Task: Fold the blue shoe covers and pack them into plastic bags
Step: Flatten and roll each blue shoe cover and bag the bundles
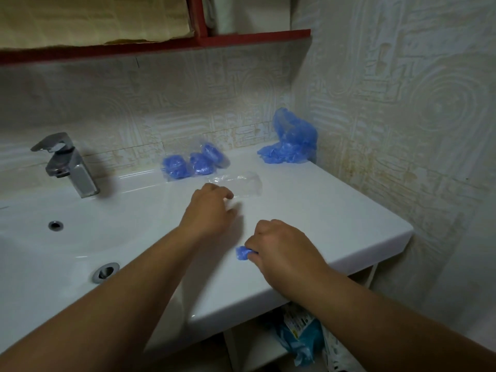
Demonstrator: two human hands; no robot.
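My right hand [281, 248] pinches a small folded blue plastic shoe cover [243, 253] against the white ceramic counter [335, 210], near its front edge. My left hand [212, 208] reaches to the near end of an empty clear plastic bag [239, 183], fingers curled over it; I cannot tell whether they grip it. Three filled clear bags of blue covers [193, 162] lie by the wall, and a loose pile of unfolded blue covers [290, 140] sits in the corner. I think the springy fold may pop open if my pinch loosens, and the thin bag could slide on the glossy surface.
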